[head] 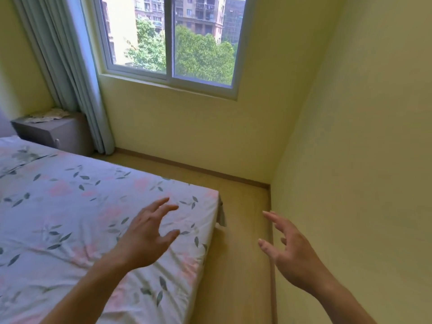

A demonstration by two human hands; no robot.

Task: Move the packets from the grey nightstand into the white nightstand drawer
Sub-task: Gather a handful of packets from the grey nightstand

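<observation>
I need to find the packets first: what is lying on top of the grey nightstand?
A scattered heap of pale packets covers the top of the grey nightstand, beside the curtain. Their count and print are too small to tell.

a home bedroom: bed, curtain, nightstand.

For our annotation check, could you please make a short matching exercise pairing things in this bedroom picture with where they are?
Things:
1. packets
2. grey nightstand
3. left hand
4. right hand

Places:
A. over the floor strip beside the wall
B. above the floral bedsheet
C. on top of the nightstand
D. far corner, beside the curtain

Pairs: 1-C, 2-D, 3-B, 4-A
</observation>
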